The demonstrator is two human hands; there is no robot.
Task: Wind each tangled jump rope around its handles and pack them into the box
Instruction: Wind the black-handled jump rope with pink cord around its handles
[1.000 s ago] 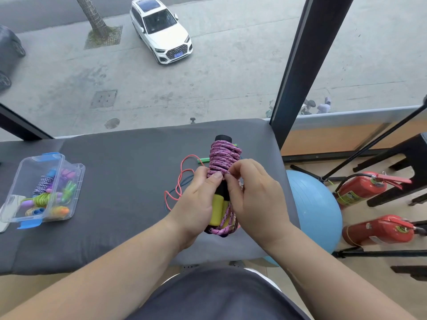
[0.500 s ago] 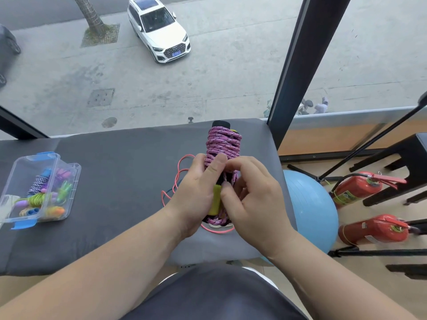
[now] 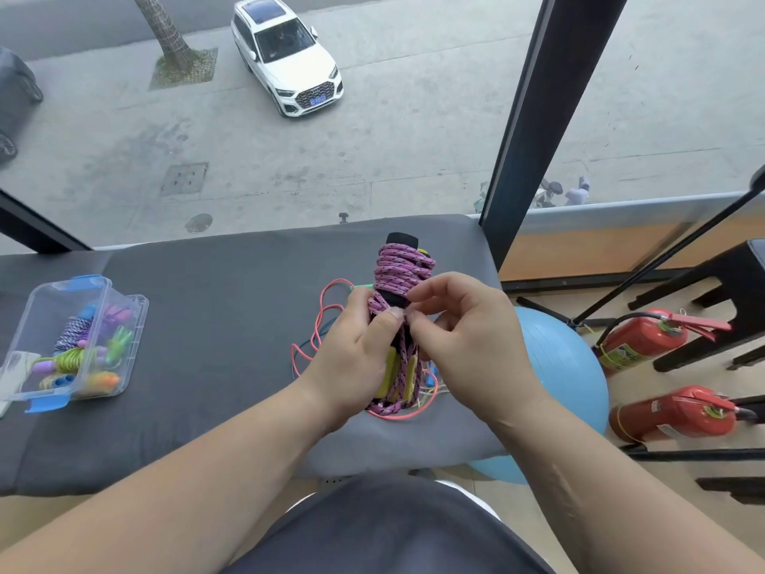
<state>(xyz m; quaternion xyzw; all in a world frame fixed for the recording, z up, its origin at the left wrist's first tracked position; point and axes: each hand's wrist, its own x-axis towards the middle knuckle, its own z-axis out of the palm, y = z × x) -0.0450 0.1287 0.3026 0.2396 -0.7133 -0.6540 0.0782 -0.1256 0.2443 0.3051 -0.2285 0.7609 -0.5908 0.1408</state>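
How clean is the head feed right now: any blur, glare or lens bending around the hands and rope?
Head view: even daylight, soft shadows, no glare on the rope; left hand and right hand look sharp, no motion blur; wide-angle bending grows toward the edges, where the pillar slants; the box at the left edge is readable.

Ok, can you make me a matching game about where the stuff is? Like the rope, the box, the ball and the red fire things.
Things:
1 purple jump rope
2 clear plastic box
3 blue exercise ball
4 red fire extinguishers

Places:
A on the floor, far right
B on the left part of the grey table
C held between the left hand and right hand
D against the table's right end

Pairs: 1-C, 2-B, 3-D, 4-A
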